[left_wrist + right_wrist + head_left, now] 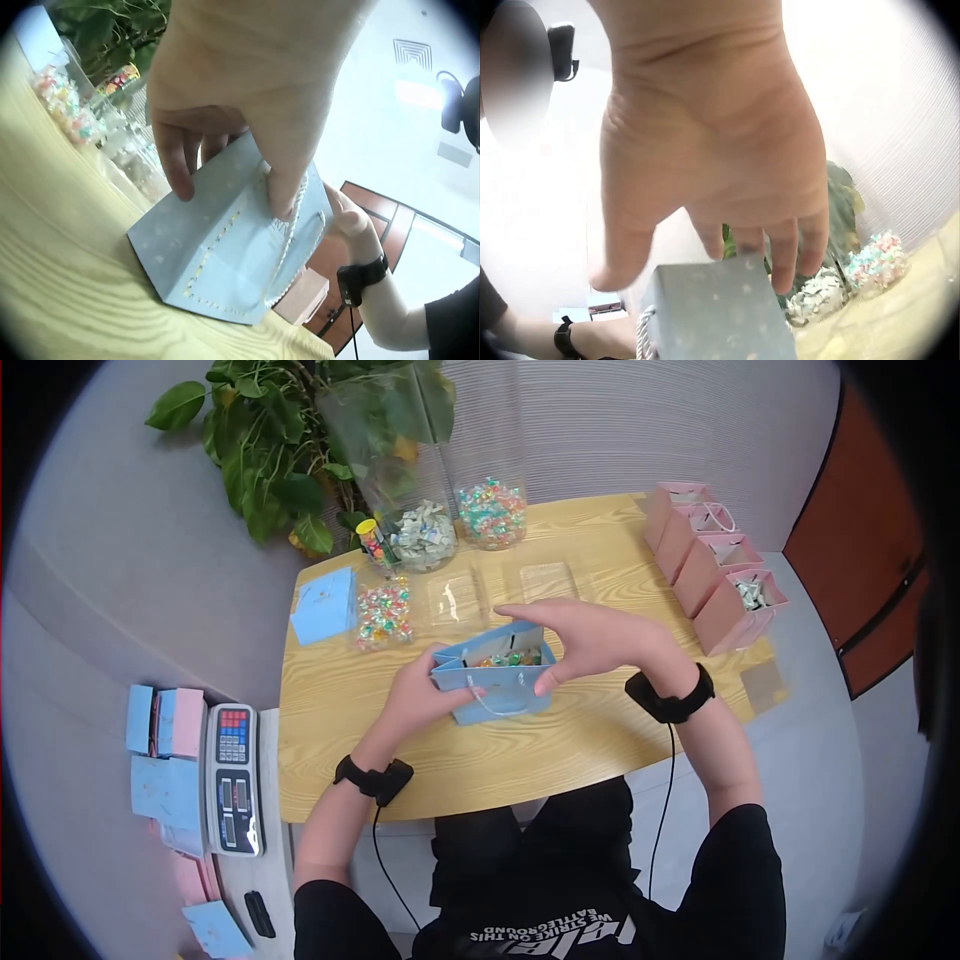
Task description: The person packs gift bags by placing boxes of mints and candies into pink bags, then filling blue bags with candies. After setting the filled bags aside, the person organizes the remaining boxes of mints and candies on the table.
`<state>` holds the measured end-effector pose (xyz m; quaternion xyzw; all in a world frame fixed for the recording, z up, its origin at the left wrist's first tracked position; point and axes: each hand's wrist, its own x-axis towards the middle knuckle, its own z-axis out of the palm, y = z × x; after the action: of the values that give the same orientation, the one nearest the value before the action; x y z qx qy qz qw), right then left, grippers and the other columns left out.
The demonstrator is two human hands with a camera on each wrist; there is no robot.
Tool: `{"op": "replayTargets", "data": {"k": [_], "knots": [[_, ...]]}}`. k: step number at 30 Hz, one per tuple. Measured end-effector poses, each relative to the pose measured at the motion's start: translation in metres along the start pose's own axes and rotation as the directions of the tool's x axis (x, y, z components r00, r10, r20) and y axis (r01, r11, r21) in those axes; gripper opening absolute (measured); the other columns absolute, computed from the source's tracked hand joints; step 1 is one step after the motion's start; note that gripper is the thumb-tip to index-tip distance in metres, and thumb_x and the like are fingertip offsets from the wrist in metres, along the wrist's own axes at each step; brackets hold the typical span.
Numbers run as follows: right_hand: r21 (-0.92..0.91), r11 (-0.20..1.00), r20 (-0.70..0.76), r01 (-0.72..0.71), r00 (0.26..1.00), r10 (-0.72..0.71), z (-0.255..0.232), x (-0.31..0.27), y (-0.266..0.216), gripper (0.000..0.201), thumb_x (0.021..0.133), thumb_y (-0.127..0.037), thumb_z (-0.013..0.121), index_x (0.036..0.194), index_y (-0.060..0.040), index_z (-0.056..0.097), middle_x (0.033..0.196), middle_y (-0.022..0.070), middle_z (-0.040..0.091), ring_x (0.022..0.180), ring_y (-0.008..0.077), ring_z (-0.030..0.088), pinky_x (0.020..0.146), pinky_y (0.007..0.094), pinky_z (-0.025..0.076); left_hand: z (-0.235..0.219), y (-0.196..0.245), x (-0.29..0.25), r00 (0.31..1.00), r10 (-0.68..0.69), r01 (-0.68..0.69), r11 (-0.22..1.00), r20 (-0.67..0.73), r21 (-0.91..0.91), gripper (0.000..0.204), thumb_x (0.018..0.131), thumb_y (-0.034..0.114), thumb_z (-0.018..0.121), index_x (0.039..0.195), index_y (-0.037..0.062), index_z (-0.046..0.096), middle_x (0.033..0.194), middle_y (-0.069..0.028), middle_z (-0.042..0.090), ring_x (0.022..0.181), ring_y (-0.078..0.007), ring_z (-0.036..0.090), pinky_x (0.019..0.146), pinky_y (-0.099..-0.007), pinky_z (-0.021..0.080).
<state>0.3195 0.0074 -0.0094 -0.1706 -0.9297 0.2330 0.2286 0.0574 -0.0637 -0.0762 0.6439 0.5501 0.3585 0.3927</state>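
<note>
A light-blue paper gift bag point(530, 702) with white rope handles stands on the wooden table in front of the person. Its top gapes, showing colourful wrapped candies point(515, 659) inside. The left hand point(420, 688) grips the bag's left side; in the left wrist view its thumb point(283, 191) presses the handle side and the fingers go round the far side. At the bag's right end, the right hand point(590, 635) has thumb and fingers spread apart. The right wrist view shows those fingers point(784, 255) fairly straight, close over the bag's end panel point(712, 315).
Behind the bag are a clear tray of candies point(383, 615) and two clear trays. Tall clear containers hold white-wrapped sweets point(425, 538) and coloured candies point(492, 515). Pink bags point(720, 622) line the right edge; a flat blue bag point(323, 605) lies left. A scale point(236, 780) stands beside the table.
</note>
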Motion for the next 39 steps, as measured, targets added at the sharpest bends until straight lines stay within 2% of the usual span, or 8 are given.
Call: {"op": "replayTargets", "data": {"k": [2,9,11,15,20,24,26,39], "knots": [[-0.041,0.944,0.086,-0.326,0.941,0.328,-0.001,-0.009,0.001,0.064,0.073,-0.022,0.078,0.13,-0.0106,0.052,0.114,0.0146,0.065,0.102,0.0288,0.063,0.086,0.0374,0.05,0.014,0.014,0.004,0.999,-0.034,0.036,0.98,-0.015,0.194,0.047,0.073,0.033,0.08,0.105,0.0016,0.066,0.088,-0.0086,0.07,0.079,-0.0148,0.067,0.071,-0.0297,0.052],[0.05,0.954,-0.049,-0.296,0.953,0.299,0.001,-0.03,0.02,0.035,0.073,-0.018,0.077,0.106,-0.0088,0.068,0.095,0.0104,0.07,0.088,0.0276,0.066,0.077,0.0373,0.052,0.018,0.014,0.022,0.992,0.018,-0.042,0.979,0.122,0.198,0.036,0.081,0.034,0.069,0.098,0.0018,0.071,0.076,-0.0127,0.07,0.07,-0.0186,0.067,0.064,-0.0309,0.05],[0.084,0.968,-0.288,-0.237,0.924,0.251,0.009,-0.033,0.02,0.027,0.074,-0.021,0.076,0.096,-0.0075,0.07,0.086,0.0127,0.069,0.08,0.03,0.065,0.072,0.039,0.05,0.014,0.007,0.027,0.985,0.016,-0.051,0.979,0.174,0.198,0.034,0.083,0.033,0.068,0.099,0.0031,0.071,0.077,-0.0136,0.07,0.069,-0.0202,0.067,0.065,-0.0313,0.05],[-0.037,0.927,-0.127,-0.373,0.922,0.366,0.007,-0.039,0.025,0.024,0.075,-0.023,0.075,0.094,-0.0089,0.071,0.081,0.0127,0.068,0.076,0.0305,0.065,0.069,0.039,0.05,0.016,0.004,0.031,0.977,0.006,-0.061,0.965,0.212,0.253,0.032,0.084,0.031,0.066,0.102,0.0044,0.07,0.082,-0.0147,0.07,0.073,-0.0205,0.068,0.068,-0.0309,0.05],[-0.133,0.932,-0.191,-0.337,0.931,0.31,0.007,-0.047,0.023,0.017,0.072,-0.021,0.076,0.085,-0.0107,0.071,0.073,0.0106,0.067,0.068,0.0294,0.063,0.061,0.0373,0.048,0.026,0.026,0.024,0.954,0.297,-0.299,0.933,0.041,0.202,0.029,0.086,0.027,0.066,0.103,0.0041,0.07,0.079,-0.014,0.069,0.068,-0.0199,0.066,0.064,-0.0312,0.049],[-0.164,0.918,-0.187,-0.362,0.925,0.331,-0.013,-0.058,0.016,0.017,0.072,-0.019,0.076,0.085,-0.0096,0.071,0.074,0.0108,0.067,0.069,0.0289,0.064,0.062,0.0368,0.048,0.037,0.042,0.027,0.972,0.179,-0.201,0.969,0.151,0.141,0.029,0.085,0.027,0.067,0.104,0.0043,0.069,0.076,-0.013,0.069,0.064,-0.0198,0.065,0.06,-0.0301,0.048],[-0.231,0.892,-0.23,-0.388,0.913,0.337,-0.035,-0.065,0.006,0.017,0.071,-0.017,0.076,0.086,-0.0088,0.071,0.075,0.0106,0.067,0.071,0.0288,0.064,0.064,0.0367,0.049,0.041,0.063,0.036,0.965,0.157,-0.202,0.956,0.211,0.212,0.027,0.085,0.019,0.068,0.105,0.0015,0.069,0.077,-0.0077,0.07,0.065,-0.0086,0.06,0.06,-0.0257,0.047],[-0.73,0.405,-0.431,-0.55,0.831,0.351,-0.162,-0.066,0.072,0.011,0.072,-0.011,0.072,0.083,-0.0128,0.073,0.078,0.0041,0.067,0.083,0.0251,0.064,0.077,0.0381,0.046,0.112,0.151,0.196,0.902,0.428,-0.426,0.865,0.056,0.266,0.028,0.079,0.027,0.069,0.095,0.0046,0.073,0.07,-0.0123,0.066,0.06,-0.0191,0.062,0.058,-0.0312,0.048]]}}
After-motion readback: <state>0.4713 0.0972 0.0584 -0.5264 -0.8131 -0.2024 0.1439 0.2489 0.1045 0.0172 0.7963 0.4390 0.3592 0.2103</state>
